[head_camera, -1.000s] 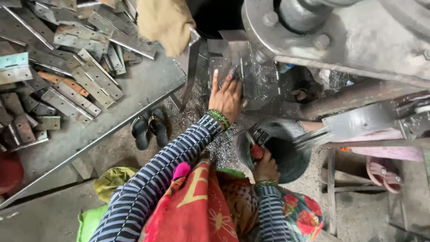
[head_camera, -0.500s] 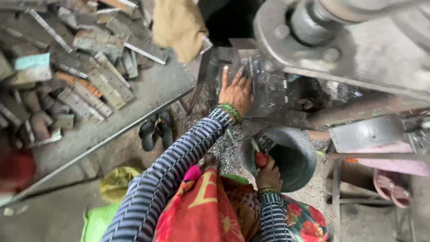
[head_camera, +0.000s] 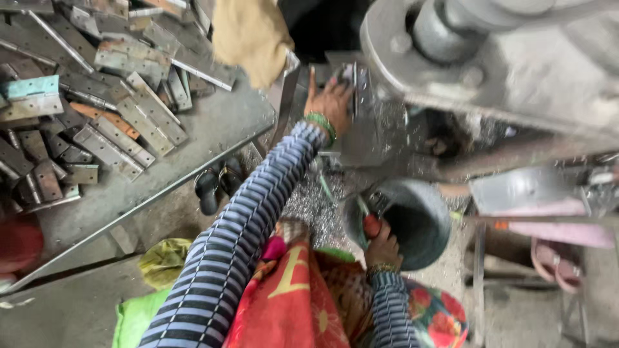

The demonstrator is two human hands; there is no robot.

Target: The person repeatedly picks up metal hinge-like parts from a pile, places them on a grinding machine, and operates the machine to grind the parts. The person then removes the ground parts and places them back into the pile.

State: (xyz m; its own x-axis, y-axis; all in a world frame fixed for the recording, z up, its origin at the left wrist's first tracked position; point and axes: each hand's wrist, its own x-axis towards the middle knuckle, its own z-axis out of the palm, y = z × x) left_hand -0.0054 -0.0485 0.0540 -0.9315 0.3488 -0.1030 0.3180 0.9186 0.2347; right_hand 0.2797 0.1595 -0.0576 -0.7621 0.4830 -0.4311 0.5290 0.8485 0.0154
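Left hand [head_camera: 330, 103] stretched forward, fingers spread flat against grey metal plate [head_camera: 361, 96] under the press. Right hand [head_camera: 382, 243] closed around red-handled tool [head_camera: 372, 225] at rim of dark round bucket [head_camera: 412, 222]. Metal hinges [head_camera: 109, 132] piled on bench [head_camera: 213, 129].

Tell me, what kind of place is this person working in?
Most likely a small metal workshop. Flat metal hinges lie heaped on a steel table, a heavy grey machine stands overhead, and metal shavings litter the floor.
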